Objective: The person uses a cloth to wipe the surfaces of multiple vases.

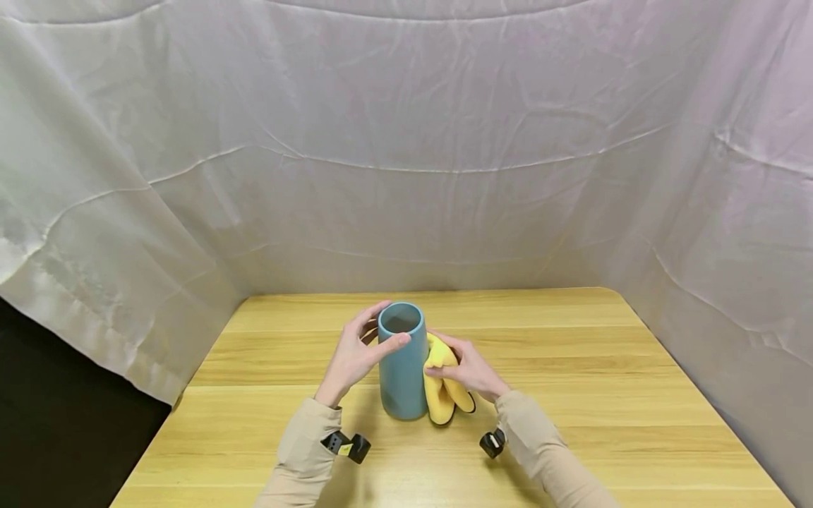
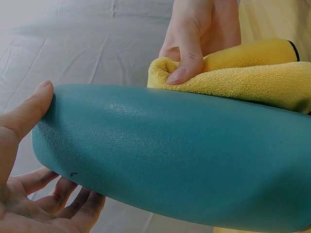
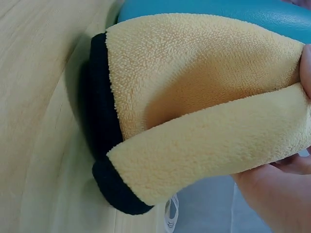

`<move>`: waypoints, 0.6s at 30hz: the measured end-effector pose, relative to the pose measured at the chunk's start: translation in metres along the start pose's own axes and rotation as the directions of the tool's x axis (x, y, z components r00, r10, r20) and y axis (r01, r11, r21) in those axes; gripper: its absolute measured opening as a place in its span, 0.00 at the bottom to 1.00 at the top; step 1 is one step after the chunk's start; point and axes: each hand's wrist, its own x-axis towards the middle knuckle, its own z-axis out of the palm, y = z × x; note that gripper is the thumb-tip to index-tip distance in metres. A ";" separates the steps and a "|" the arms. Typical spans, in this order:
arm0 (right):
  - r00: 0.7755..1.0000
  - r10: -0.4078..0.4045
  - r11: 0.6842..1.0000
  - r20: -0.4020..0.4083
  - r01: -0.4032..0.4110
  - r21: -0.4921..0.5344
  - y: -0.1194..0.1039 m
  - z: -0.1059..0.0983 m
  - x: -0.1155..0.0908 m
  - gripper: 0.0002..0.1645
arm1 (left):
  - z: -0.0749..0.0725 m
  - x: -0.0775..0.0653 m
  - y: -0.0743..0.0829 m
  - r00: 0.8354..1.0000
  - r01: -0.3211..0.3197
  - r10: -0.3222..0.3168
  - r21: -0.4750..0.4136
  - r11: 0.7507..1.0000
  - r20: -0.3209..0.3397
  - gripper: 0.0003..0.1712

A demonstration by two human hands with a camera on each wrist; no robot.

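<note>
A tall blue-green vase (image 1: 404, 381) with an open round mouth stands upright on the wooden table. My left hand (image 1: 351, 354) grips it near the rim, thumb on the near side and fingers round the left and far side. On the vase's right, my right hand (image 1: 471, 370) pinches a folded yellow cloth (image 1: 438, 398) with dark edging. In the left wrist view the plush cloth (image 2: 243, 80) lies along the vase's side, the right thumb pressing into its fold. The cloth's black-trimmed end (image 3: 104, 97) hangs close over the table in the right wrist view.
The light wooden table (image 1: 603, 395) has rounded far corners. Pale grey curtain (image 1: 406, 212) hangs behind it and on both sides. A dark area (image 1: 63, 409) lies beyond the table at the left. Small black cameras (image 1: 359, 448) are strapped to both beige-sleeved wrists.
</note>
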 end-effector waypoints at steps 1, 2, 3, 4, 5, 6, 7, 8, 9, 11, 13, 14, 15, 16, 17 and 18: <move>1.000 -0.001 1.000 -0.002 0.001 -0.001 0.000 0.000 0.000 0.45 | 0.000 0.000 0.000 1.000 0.000 0.000 0.000 1.000 0.001 0.38; 1.000 0.001 1.000 -0.005 -0.001 0.001 -0.001 0.000 0.000 0.44 | 0.000 0.000 0.000 1.000 0.000 0.000 -0.001 1.000 0.002 0.38; 1.000 0.000 1.000 -0.009 0.000 0.001 -0.002 0.000 0.000 0.44 | 0.000 0.000 0.000 1.000 0.000 0.000 -0.002 1.000 0.003 0.38; 1.000 -0.004 1.000 -0.012 0.004 0.003 -0.003 0.000 0.000 0.44 | 0.000 0.000 0.000 1.000 0.001 -0.001 -0.005 1.000 0.003 0.38; 1.000 -0.011 1.000 -0.015 0.011 0.004 -0.005 -0.001 0.001 0.44 | 0.000 0.000 0.000 1.000 0.002 -0.002 -0.005 1.000 0.003 0.38; 1.000 -0.017 1.000 -0.019 0.017 0.009 -0.008 -0.001 0.001 0.44 | 0.000 0.000 0.000 1.000 0.003 -0.003 -0.007 1.000 0.001 0.38; 0.999 -0.028 1.000 -0.023 0.028 0.013 -0.012 -0.001 0.002 0.43 | 0.000 0.000 0.000 1.000 0.004 -0.004 -0.006 1.000 0.002 0.38; 0.999 -0.039 0.999 -0.028 0.039 0.017 -0.016 -0.001 0.003 0.43 | 0.001 0.000 0.000 1.000 0.005 -0.005 -0.007 1.000 0.002 0.37; 0.998 -0.054 0.998 -0.029 0.055 0.021 -0.021 -0.001 0.004 0.43 | 0.001 0.000 0.000 1.000 0.004 -0.004 -0.006 1.000 0.003 0.37; 0.996 -0.079 0.996 -0.033 0.080 0.030 -0.031 -0.002 0.007 0.44 | 0.001 0.000 0.000 1.000 0.003 -0.002 -0.006 1.000 0.004 0.37; 0.994 -0.103 0.994 -0.037 0.104 0.033 -0.041 -0.003 0.009 0.43 | 0.000 0.000 0.000 1.000 -0.001 0.001 -0.002 1.000 0.006 0.37; 0.993 -0.110 0.993 -0.041 0.111 0.031 -0.045 -0.004 0.010 0.43 | 0.000 0.000 0.000 1.000 -0.003 0.003 0.001 1.000 0.006 0.37; 0.992 -0.117 0.993 -0.044 0.118 0.029 -0.049 -0.004 0.012 0.43 | 0.000 0.000 0.000 1.000 -0.005 0.005 0.002 1.000 0.005 0.37; 0.991 -0.122 0.992 -0.049 0.123 0.024 -0.052 -0.004 0.013 0.43 | 0.000 0.000 -0.001 1.000 -0.006 0.006 0.004 1.000 0.003 0.37; 0.991 -0.126 0.992 -0.052 0.127 0.016 -0.055 -0.005 0.013 0.44 | 0.000 0.000 -0.001 1.000 -0.008 0.007 0.006 1.000 0.002 0.37; 0.990 -0.129 0.991 -0.053 0.130 0.013 -0.057 -0.005 0.014 0.44 | 0.000 0.000 -0.001 1.000 -0.007 0.007 0.011 1.000 0.001 0.36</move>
